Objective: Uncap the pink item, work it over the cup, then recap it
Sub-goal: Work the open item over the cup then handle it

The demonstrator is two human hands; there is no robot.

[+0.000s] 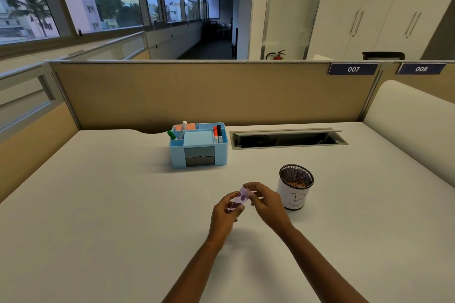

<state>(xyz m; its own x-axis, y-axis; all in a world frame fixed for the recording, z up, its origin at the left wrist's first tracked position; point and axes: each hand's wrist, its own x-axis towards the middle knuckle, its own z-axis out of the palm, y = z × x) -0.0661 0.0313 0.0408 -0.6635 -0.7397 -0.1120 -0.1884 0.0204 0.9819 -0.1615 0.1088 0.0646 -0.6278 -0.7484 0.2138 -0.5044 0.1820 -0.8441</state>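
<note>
**A:** Where was the pink item (240, 200) at that point?

**B:** Off the tabletop (123, 204), held in the air between both hands, towards the near edge and just left of the cup (296, 187). It lay slanted, its lower end in the left hand (225, 214) and its upper end at the right hand (264, 202).

**A:** Why two hands on such a small thing?

**B:** My reading is that one hand steadied the body while the other worked the cap end. The left fingers (237, 208) were clamped around the lower part; the right fingers (253, 187) were pinched together on the top end. Whether the cap was on, loosened or off, I could not tell; it was too small and partly covered.

**A:** And the cup?

**B:** A dark mesh cup wrapped in white paper marked "B", standing upright, apart from the hands, with brownish bits inside. It sat close by the right hand, probably so the item could be carried over its mouth with a short reach.

**A:** Anything else nearby?

**B:** A blue organiser (198, 146) with markers stood further back, near the far edge, well apart and untouched.
</note>
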